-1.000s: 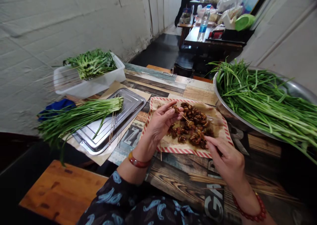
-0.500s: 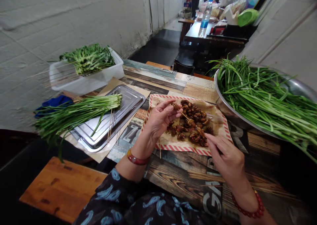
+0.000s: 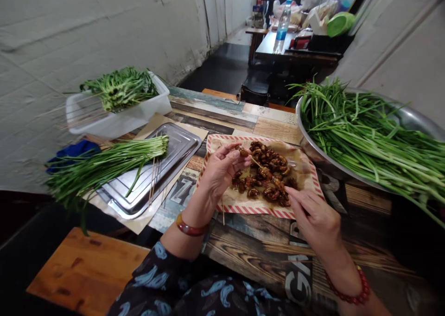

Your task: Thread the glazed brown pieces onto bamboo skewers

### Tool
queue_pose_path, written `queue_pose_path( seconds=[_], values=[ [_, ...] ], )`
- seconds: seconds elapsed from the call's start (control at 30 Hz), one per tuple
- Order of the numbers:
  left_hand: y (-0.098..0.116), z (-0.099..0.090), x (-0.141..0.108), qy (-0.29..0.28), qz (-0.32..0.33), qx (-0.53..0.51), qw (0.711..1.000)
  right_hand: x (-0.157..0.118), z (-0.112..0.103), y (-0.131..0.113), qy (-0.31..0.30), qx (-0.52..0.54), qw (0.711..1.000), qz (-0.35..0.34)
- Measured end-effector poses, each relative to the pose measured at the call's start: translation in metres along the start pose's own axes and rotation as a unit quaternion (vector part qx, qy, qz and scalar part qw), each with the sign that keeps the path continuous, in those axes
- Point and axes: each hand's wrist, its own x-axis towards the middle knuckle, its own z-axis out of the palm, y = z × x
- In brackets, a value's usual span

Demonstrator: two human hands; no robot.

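My left hand (image 3: 224,167) is closed on a glossy brown food piece (image 3: 242,151) above the left part of a paper-lined tray with a red-and-white striped rim (image 3: 257,209). A thin skewer (image 3: 256,162) runs from near that piece down to the right, towards more brown pieces. Fingers pinched, my right hand (image 3: 314,214) is at the tray's right front, at the end of this row; its fingertips hide exactly what they grip. Many glossy brown pieces (image 3: 267,156) lie on the paper. Another stick (image 3: 223,211) hangs below my left hand, over the tray's front edge.
On the right stands a metal bowl (image 3: 323,156) heaped with green stalks (image 3: 371,135). At the left, a green bunch (image 3: 114,163) and sticks lie on a metal tray (image 3: 182,139). Behind is a white plastic box (image 3: 139,112) with greens. Loose sticks (image 3: 288,248) lie in front.
The view has shifted slightly, so the surroundings sit a little further left. Both hands keep nearly the same pose over the striped tray.
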Motion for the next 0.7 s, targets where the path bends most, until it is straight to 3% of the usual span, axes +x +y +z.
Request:
queue_pose_path(
  seconds=[0.7],
  values=[
    [-0.001,0.0011,-0.0004,0.018,0.011,0.026,0.999,-0.0057,0.0016,0.0036,-0.017,-0.038,0.999,-0.002]
  ],
)
